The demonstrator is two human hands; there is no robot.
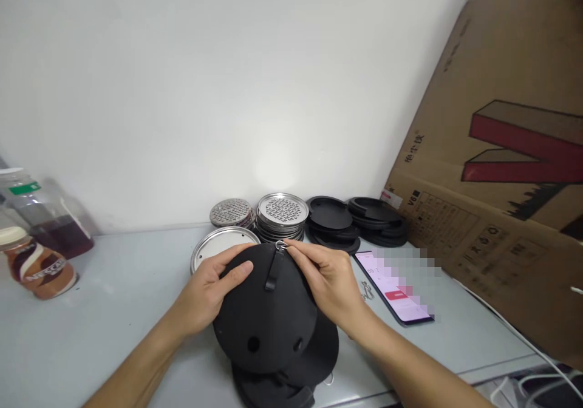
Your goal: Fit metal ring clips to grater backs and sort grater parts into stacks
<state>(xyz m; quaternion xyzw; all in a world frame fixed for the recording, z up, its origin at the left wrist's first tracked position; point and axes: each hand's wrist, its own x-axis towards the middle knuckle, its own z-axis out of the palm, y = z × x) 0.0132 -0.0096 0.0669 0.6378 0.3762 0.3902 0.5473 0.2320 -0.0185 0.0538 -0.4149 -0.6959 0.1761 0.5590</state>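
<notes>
My left hand (214, 286) grips a round black disc (264, 329) by its upper left edge, thumb on the face. A short black strap (273, 272) lies on the disc, and a small metal ring (281, 246) sits at its top end. The fingers of my right hand (323, 274) pinch together at that ring by the disc's upper edge. Two holes show low on the disc. Beneath it are more black round pieces (325, 347), partly hidden. Behind my left hand lies a silver metal disc (214, 242) with a raised rim.
Stacks of perforated metal discs (282, 207) and black round covers (330, 214) stand along the wall. Right of my hand lie small metal hooks (367, 291) and a phone (396, 292). A cardboard box (492, 214) leans at right. A coffee bottle (39, 265) and jug (59, 226) stand left.
</notes>
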